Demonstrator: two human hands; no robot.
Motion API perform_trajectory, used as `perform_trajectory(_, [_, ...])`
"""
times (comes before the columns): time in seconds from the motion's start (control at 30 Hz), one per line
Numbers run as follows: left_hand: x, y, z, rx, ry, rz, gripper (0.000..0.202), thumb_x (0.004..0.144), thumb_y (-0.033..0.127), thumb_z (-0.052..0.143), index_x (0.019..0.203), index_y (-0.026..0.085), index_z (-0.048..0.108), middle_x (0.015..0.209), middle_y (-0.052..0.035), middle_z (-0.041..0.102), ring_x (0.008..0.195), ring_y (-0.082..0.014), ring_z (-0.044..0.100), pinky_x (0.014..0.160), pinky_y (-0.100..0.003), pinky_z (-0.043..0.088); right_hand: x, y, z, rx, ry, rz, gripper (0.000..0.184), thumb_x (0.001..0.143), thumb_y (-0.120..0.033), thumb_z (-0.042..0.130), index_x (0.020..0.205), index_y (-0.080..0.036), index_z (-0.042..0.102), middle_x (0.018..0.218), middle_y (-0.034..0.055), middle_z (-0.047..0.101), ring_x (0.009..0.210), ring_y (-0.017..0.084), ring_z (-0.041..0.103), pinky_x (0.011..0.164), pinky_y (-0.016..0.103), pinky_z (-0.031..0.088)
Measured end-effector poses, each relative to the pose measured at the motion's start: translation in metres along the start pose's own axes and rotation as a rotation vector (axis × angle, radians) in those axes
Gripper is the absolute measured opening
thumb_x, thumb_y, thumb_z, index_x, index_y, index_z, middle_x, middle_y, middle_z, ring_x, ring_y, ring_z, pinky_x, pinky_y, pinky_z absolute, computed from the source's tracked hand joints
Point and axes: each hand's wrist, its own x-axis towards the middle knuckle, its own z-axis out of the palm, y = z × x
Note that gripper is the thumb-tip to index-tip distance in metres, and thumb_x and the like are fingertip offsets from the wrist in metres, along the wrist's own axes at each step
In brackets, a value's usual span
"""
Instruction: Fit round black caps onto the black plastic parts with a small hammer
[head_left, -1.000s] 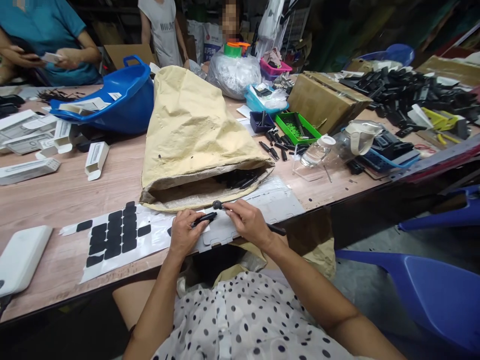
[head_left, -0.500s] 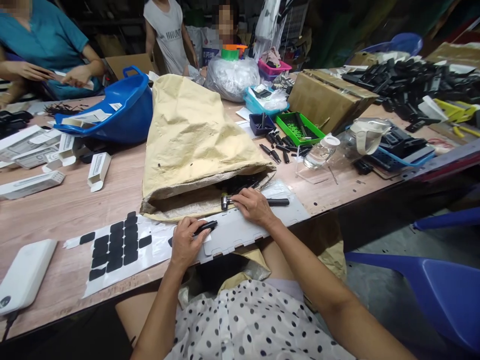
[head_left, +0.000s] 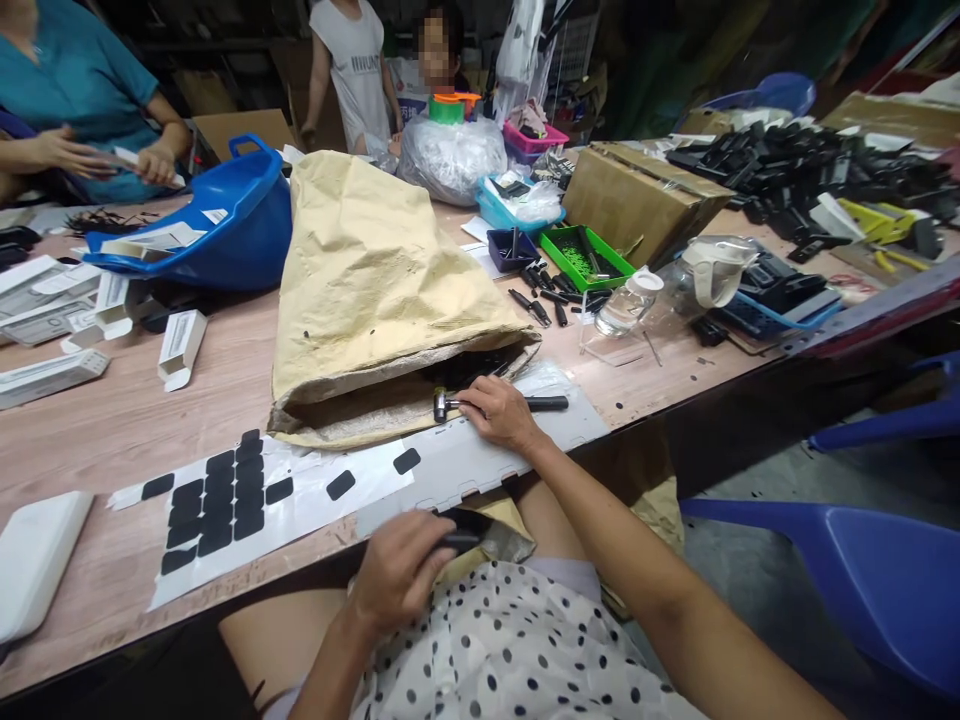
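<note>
My right hand grips a small hammer near its head, and the black handle sticks out beyond the palm. The hammer lies over a grey board at the table edge. Below that edge, above my lap, my left hand is closed on a short black tube-like part, slightly blurred. A second paper sack lies in my lap beneath it. Just behind the hammer, a large cream paper sack has its mouth toward me, with dark pieces inside. Black rounded stickers sit on a white sheet to the left.
Small white boxes and a blue basin are at the left. To the right are a green tray, a clear jar, a cardboard box and a heap of black parts. Co-workers are across the table.
My left hand has gone from the board down below the table edge, taking the black part along. My right hand stays on the hammer. The view has shifted slightly.
</note>
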Motion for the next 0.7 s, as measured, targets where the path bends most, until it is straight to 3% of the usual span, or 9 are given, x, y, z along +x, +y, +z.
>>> perform_trajectory(0.07, [-0.016,0.003,0.018,-0.028,-0.073,-0.060,0.028,0.097,0.028,0.048,0.111,0.026,0.072,0.084,-0.0061,0.073,0.071,-0.0232,0.069,0.062,-0.034,0.056,0.000,0.000,0.000,0.005,0.007,-0.001,0.017,0.097,-0.026,0.059,0.104,-0.023,0.074,0.090,0.0057,0.064,0.084,0.021,0.053,0.078,0.033,0.043])
perform_trajectory(0.17, [-0.039,-0.007,0.044,0.053,-0.078,-0.283,0.030,0.095,0.029,0.046,0.110,0.029,0.073,0.083,-0.0060,0.073,0.071,-0.0277,0.072,0.060,-0.036,0.056,0.000,0.001,0.001,-0.001,0.006,0.008,0.018,0.097,-0.025,0.059,0.104,-0.024,0.074,0.090,0.0057,0.064,0.084,0.021,0.053,0.077,0.033,0.043])
perform_trajectory(0.27, [-0.049,-0.014,0.054,0.134,-0.113,-0.393,0.036,0.087,0.024,0.051,0.115,0.027,0.073,0.083,-0.0077,0.074,0.071,-0.0300,0.073,0.059,-0.037,0.055,0.001,0.001,0.002,-0.006,0.006,0.014,0.018,0.097,-0.025,0.058,0.103,-0.024,0.074,0.090,0.0057,0.064,0.084,0.021,0.053,0.077,0.034,0.043])
perform_trajectory(0.37, [-0.031,-0.002,0.040,-0.047,-0.265,-0.385,0.036,0.082,0.020,0.055,0.110,0.026,0.076,0.090,-0.0083,0.075,0.078,-0.0281,0.074,0.065,-0.035,0.057,0.001,0.000,0.002,-0.008,0.011,0.006,0.018,0.096,-0.024,0.058,0.103,-0.023,0.074,0.090,0.0060,0.065,0.084,0.021,0.053,0.078,0.034,0.044])
perform_trajectory(0.43, [-0.006,0.014,0.024,-0.287,-0.346,-0.382,0.029,0.088,0.025,0.055,0.106,0.029,0.077,0.088,-0.0055,0.075,0.077,-0.0243,0.072,0.068,-0.034,0.057,0.001,0.000,0.002,-0.012,0.009,0.005,0.018,0.096,-0.024,0.058,0.103,-0.023,0.074,0.090,0.0059,0.065,0.085,0.021,0.054,0.078,0.034,0.044])
perform_trajectory(0.57, [0.046,0.046,-0.012,-0.651,-0.235,-0.383,0.034,0.094,0.041,0.055,0.118,0.025,0.073,0.100,-0.0095,0.075,0.089,-0.0242,0.071,0.072,-0.034,0.058,0.002,0.000,0.002,-0.009,0.015,0.010,0.017,0.096,-0.024,0.059,0.102,-0.023,0.074,0.090,0.0057,0.064,0.084,0.021,0.053,0.077,0.034,0.043])
perform_trajectory(0.63, [0.057,0.062,-0.027,-0.655,-0.156,-0.253,0.040,0.096,0.051,0.048,0.107,0.024,0.076,0.093,-0.0102,0.073,0.084,-0.0236,0.069,0.072,-0.037,0.058,0.001,0.000,0.002,-0.003,0.018,0.008,0.016,0.096,-0.024,0.059,0.102,-0.023,0.074,0.089,0.0057,0.064,0.083,0.021,0.053,0.077,0.033,0.043])
perform_trajectory(0.7, [0.053,0.079,-0.042,-0.501,-0.092,-0.145,0.055,0.095,0.065,0.038,0.085,0.028,0.077,0.079,-0.0084,0.069,0.074,-0.0227,0.066,0.070,-0.040,0.058,0.001,0.000,0.002,-0.004,0.016,0.004,0.016,0.095,-0.024,0.059,0.102,-0.023,0.074,0.089,0.0055,0.064,0.083,0.021,0.053,0.077,0.033,0.043])
